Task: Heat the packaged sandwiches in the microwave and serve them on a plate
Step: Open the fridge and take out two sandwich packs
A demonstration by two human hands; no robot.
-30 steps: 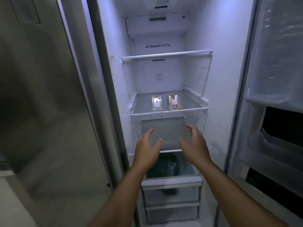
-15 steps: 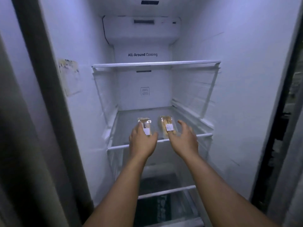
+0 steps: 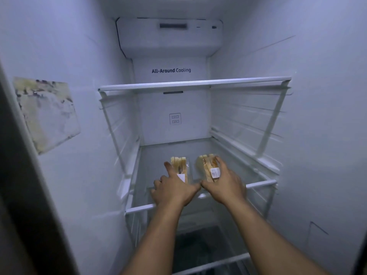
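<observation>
Dim, cool bluish-white light fills the fridge interior (image 3: 258, 56), brightest up top near the vent housing (image 3: 170, 34) and fading lower down. The "All-Around Cooling" lettering (image 3: 171, 70) reads crisp. Wide-angle bend is plain: the upper shelf rail (image 3: 194, 83) bows and the side walls flare outward. The left edge drops into near-black shadow, soft and smeared. The forearms at the bottom go dusky and slightly blurred, and the lowest shelf area sits in murk.
</observation>
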